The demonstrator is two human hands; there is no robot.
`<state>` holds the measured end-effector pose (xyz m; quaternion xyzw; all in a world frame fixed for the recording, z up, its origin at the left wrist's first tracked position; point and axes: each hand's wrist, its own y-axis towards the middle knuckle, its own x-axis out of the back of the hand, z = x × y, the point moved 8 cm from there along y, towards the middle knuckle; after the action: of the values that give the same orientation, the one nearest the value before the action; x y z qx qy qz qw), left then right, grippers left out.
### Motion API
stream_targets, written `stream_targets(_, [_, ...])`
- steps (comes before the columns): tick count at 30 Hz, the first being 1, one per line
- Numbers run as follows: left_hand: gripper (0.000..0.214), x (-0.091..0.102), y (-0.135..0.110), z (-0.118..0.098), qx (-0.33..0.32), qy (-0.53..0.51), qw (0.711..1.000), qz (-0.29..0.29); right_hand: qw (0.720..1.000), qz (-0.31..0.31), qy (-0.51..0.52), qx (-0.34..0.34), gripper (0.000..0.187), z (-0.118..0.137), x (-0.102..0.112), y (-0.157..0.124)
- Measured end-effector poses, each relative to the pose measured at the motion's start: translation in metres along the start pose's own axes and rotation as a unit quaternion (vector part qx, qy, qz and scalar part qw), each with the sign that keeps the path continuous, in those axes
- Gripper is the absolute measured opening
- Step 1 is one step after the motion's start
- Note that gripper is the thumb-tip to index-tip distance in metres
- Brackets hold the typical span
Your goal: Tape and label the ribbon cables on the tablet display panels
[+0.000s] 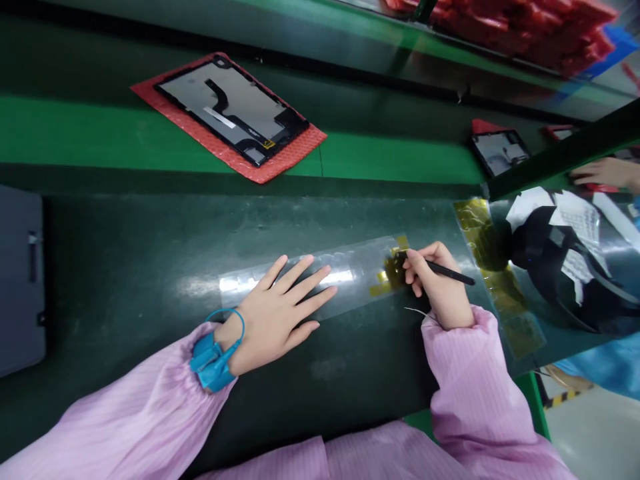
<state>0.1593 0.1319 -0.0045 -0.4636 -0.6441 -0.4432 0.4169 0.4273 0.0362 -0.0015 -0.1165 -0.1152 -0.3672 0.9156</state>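
My left hand [280, 317] lies flat with its fingers spread on a long strip of clear plastic film [357, 273], pressing it to the dark green mat. A blue wrist strap [213, 360] is round that wrist. In my right hand [437, 283] is a pair of slim black tweezers [450, 272], held like a pen. Their tip is at several small pieces of amber tape [383, 283] at the right end of the film. My right fingers partly cover the tip, so I cannot tell whether it grips any tape.
A display panel [237, 110] lies on a red bubble bag [200, 140] on the green ledge. To the right are another film with amber tape [500, 287] and black and white scraps [555, 253]. A grey case [20, 280] stands left. A co-worker's hand [607, 173] shows at far right.
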Motion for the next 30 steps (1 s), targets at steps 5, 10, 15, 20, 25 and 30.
stream_targets(5, [0.054, -0.002, 0.0, 0.0, -0.002, -0.006, 1.0, 0.004, 1.0, -0.005, 0.014, -0.004, 0.042, -0.005, 0.003, 0.003])
stream_targets(10, [0.055, -0.003, -0.001, 0.0, -0.009, -0.006, 1.0, 0.003, 0.999, -0.028, 0.012, 0.009, 0.042, -0.004, 0.007, 0.001])
stream_targets(15, [0.054, -0.003, 0.0, 0.0, -0.002, -0.009, 1.0, 0.017, 1.0, -0.022, 0.013, 0.002, 0.046, -0.002, 0.007, 0.0])
stream_targets(20, [0.054, -0.004, 0.001, 0.001, 0.008, -0.006, 1.0, 0.014, 1.0, -0.007, 0.007, -0.027, 0.053, -0.001, 0.007, 0.004])
stream_targets(25, [0.054, -0.003, 0.001, -0.001, 0.005, -0.011, 1.0, 0.015, 0.998, 0.033, 0.004, -0.053, 0.052, -0.003, 0.007, 0.011])
stream_targets(30, [0.054, 0.0, 0.002, -0.002, 0.019, -0.005, 0.999, 0.044, 0.999, 0.031, 0.023, -0.032, 0.044, -0.004, 0.009, 0.011])
